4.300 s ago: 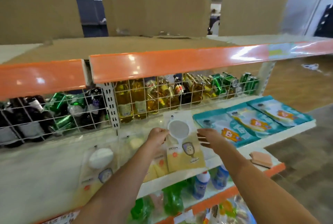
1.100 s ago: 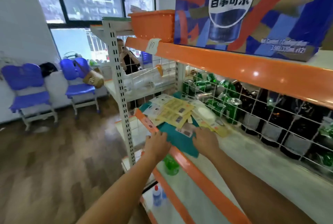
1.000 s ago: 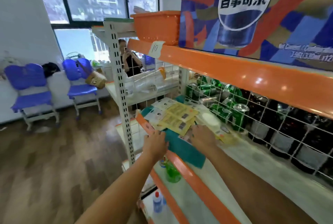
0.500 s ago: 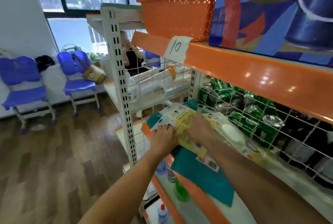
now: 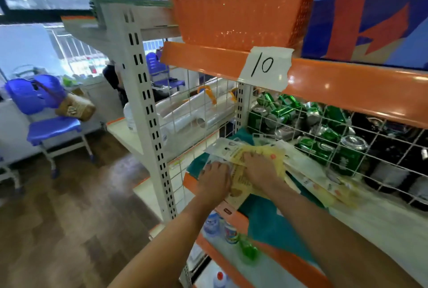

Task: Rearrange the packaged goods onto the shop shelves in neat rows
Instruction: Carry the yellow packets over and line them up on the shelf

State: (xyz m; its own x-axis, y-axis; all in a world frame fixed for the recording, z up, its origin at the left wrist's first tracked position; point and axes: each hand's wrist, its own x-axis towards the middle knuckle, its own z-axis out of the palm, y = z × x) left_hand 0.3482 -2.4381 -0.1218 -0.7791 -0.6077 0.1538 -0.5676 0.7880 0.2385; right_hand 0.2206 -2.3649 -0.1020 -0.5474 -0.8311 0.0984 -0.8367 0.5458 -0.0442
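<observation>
My left hand (image 5: 214, 180) and right hand (image 5: 259, 167) press flat, fingers spread, on glossy yellow-and-white flat plastic packets (image 5: 261, 155) over teal pouches (image 5: 273, 225).

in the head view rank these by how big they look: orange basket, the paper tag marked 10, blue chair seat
1. orange basket
2. paper tag marked 10; blue chair seat: alike, and the chair stands farther off, so unranked

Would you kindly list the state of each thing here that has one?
Left hand: flat on the packets.
Right hand: flat on the yellow packets.
Yellow packets: overlapping, not in rows.
Teal packets: overhanging the shelf edge.
Orange basket: upright on top shelf.
Green cans: jumbled behind wire grid.
</observation>
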